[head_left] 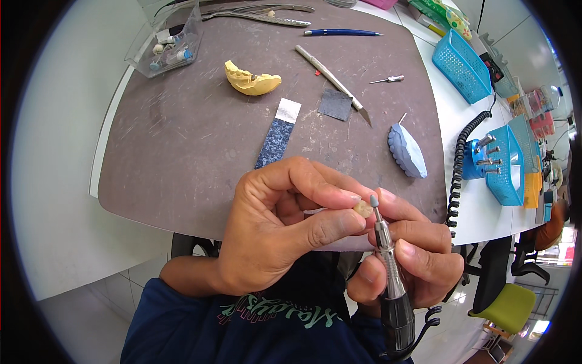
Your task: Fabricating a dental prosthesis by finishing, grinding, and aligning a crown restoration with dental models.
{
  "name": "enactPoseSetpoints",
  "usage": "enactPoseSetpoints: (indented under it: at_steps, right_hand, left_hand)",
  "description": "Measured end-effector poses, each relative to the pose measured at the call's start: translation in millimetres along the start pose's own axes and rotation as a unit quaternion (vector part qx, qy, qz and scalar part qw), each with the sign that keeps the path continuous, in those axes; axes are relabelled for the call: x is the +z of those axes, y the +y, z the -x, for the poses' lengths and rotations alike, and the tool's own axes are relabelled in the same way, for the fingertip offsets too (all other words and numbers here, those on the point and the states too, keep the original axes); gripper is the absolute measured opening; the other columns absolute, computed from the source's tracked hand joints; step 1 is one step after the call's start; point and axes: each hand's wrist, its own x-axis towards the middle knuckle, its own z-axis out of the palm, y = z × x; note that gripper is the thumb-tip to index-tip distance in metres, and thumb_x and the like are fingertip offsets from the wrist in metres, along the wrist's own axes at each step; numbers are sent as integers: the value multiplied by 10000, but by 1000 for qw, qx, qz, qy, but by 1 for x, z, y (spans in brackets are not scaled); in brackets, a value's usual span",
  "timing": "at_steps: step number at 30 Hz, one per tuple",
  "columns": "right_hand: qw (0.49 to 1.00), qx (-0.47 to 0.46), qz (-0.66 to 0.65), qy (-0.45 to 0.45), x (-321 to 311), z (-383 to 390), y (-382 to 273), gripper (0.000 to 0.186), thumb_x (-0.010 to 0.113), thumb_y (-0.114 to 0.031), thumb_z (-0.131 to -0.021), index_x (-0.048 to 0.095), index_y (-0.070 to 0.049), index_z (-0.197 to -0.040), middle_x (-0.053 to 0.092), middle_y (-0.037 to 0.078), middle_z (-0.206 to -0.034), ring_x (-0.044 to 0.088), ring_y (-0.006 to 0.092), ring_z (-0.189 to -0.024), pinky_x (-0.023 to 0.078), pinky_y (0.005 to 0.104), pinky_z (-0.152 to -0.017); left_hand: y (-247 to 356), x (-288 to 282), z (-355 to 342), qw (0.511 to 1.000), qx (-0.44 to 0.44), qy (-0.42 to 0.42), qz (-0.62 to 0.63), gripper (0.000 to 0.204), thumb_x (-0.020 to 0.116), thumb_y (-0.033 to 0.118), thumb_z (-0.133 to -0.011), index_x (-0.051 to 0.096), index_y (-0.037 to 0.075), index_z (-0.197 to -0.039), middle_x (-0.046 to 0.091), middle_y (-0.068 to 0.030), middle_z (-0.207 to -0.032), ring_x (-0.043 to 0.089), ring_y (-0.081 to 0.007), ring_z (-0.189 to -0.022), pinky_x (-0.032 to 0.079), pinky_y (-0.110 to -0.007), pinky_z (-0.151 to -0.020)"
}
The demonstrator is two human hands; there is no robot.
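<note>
My left hand pinches a small, pale yellowish dental crown between thumb and forefinger. Wrapped around a dental handpiece with a silver neck and black body is my right hand. The handpiece's grey-green bur points up right beside the crown; whether they touch I cannot tell. Beyond my hands lie a blue dental cast with a metal pin and a yellow dental cast. A blue-and-white strip reaches toward my left fingers.
A craft knife, a grey abrasive square, a small screwdriver, a blue pen and pliers lie farther back. Clear plastic box at far left. Blue baskets and a coiled black cord stand right.
</note>
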Motion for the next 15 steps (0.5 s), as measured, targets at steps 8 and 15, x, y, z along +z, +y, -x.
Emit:
enactPoseSetpoints:
  at_steps: [8, 15]
  right_hand:
    - [994, 20, 43, -96, -7, -6, -5, 382, 721, -182, -878, 453, -22, -1098, 583, 157, -845, 670, 388, -987, 573, 430, -909]
    - [1000, -17, 0, 3, 2, -2, 3, 351, 824, -97, -770, 574, 37, -977, 649, 187, -771, 711, 395, -832, 620, 440, -771]
  left_hand:
    - [-2, -2, 0, 1000, 5, -4, 13, 183, 645, -61, -877, 553, 80, -947, 645, -155, -1012, 691, -233, -928, 578, -372, -846]
    - [0, -1, 0, 1000, 1, -2, 5, 186, 647, -68, -871, 551, 76, -940, 645, -155, -1011, 694, -234, -914, 586, -378, -836]
